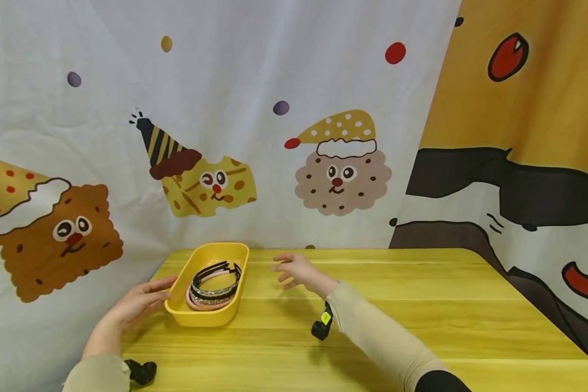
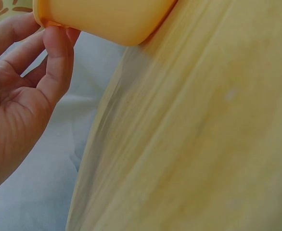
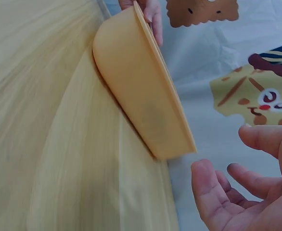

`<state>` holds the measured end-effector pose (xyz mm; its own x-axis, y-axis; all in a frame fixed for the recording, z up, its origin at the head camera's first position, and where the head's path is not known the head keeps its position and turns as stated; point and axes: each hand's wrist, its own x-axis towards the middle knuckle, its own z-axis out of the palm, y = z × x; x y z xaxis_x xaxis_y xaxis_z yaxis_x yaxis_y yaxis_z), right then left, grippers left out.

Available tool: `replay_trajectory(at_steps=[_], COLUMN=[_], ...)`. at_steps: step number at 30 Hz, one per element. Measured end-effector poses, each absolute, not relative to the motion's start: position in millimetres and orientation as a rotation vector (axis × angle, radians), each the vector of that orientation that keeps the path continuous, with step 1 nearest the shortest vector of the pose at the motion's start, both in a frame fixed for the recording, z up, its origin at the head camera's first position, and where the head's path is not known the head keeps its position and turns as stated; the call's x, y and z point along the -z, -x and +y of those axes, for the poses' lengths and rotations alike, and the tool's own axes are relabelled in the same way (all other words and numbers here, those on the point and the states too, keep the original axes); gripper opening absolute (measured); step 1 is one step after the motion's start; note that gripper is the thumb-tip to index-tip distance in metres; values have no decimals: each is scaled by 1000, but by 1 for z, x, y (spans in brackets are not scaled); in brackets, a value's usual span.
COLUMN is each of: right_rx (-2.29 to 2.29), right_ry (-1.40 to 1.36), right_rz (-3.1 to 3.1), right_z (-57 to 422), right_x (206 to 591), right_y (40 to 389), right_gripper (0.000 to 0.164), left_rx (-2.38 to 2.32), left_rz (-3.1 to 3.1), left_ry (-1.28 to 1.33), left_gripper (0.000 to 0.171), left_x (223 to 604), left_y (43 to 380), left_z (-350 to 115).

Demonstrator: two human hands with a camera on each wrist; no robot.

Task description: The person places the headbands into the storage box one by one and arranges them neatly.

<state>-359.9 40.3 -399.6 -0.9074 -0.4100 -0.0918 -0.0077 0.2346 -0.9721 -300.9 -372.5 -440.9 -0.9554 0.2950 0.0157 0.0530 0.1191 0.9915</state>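
A yellow oblong plastic basket (image 1: 176, 309) stands on the wooden table, towards its left side. Several headbands (image 1: 214, 291) lie nested inside it, some black, some glittery, one pink. At the basket's left rim is my left hand (image 1: 142, 302), its extended fingertips right at the edge. The left wrist view has those fingers (image 2: 57, 57) against the basket's outer wall, just under the rim. My right hand (image 1: 299, 272) hovers to the right of the basket, apart from it, fingers loosely bent and holding nothing. Its spread thumb and fingers show in the right wrist view.
Behind the yellow wood-grain table (image 1: 397, 305) hangs a white curtain (image 1: 274, 218) printed with cartoon biscuits and cheese. An orange and black printed section (image 1: 519, 130) hangs at the right. The table's left edge runs close beside the basket.
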Motion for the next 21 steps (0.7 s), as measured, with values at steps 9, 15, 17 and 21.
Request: replay_trajectory(at_steps=[9,15,17,21], right_rx=[1731,1730,1728,1724], right_ry=[361,345,353,356], right_rz=[2236,2277,2300,2354], right_z=[79,106,115,137], right_x=[403,406,407,407], right_y=[360,357,357,360], right_gripper=[46,46,46,46], left_rx=[-1946,-1941,-1945,-1933], left_rz=[2184,2211,2232,2289], left_ry=[-334,-322,-305,-265], left_gripper=[63,58,57,59], left_x=[436,437,437,433], left_y=[301,301,301,300], left_z=[-373,-376,-377,-379])
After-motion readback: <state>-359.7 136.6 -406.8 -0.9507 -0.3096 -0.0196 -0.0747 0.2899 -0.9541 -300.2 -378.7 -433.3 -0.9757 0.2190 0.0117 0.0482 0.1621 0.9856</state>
